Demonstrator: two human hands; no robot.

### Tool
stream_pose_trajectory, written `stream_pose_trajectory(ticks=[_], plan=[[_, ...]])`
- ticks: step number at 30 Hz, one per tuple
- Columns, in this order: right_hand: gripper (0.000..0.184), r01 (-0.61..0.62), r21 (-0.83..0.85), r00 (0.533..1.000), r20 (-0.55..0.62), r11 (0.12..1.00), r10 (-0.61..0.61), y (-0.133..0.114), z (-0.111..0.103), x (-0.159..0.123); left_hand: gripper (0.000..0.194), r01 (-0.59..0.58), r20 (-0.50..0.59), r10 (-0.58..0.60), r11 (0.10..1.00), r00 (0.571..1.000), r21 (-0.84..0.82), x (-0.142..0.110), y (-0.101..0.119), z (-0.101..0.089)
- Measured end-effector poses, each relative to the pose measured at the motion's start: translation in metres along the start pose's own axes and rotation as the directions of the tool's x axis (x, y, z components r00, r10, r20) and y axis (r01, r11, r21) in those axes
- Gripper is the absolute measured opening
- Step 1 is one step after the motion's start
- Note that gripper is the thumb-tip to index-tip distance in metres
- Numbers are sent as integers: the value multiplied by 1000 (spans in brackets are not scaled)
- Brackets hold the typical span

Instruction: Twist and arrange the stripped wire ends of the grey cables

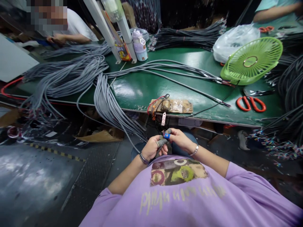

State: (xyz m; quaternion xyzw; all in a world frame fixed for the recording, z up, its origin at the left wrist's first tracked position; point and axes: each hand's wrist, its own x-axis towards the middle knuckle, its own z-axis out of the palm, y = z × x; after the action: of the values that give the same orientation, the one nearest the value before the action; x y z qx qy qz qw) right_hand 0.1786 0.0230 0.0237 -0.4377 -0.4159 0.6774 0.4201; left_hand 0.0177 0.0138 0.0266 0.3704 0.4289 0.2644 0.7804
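Looks down on a green bench. Takes in a heap of grey cables across its left part, spilling past the front edge. Shows a light-green fan to the right, then a wooden block along the front edge. Has the left hand curled closed around a cable end, before the waist and just short of the bench. Has the right hand pinched on the same end, fingertips touching the left's. Displays thin coloured wires there, beside a blue band on the right thumb.
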Motion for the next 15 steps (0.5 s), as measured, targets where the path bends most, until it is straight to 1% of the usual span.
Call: stream_pose_trajectory(ticks=[3,6,10,15], plan=[[28,9,17,1000,16,1000,-10,-2,-1,-2,36,-54,-55,53,998,997,-18,1,-3,1],[30,40,-25,998,45,999,-39,-4,-1,0,36,-97,-63,97,995,993,5,2,-5,1],[30,36,-63,999,7,997,-36,-3,-1,7,35,-145,-78,154,983,985,114,0,-5,1],[30,21,-78,1000,1,997,-21,0,-2,9,32,-166,-147,209,952,967,258,-4,0,2]])
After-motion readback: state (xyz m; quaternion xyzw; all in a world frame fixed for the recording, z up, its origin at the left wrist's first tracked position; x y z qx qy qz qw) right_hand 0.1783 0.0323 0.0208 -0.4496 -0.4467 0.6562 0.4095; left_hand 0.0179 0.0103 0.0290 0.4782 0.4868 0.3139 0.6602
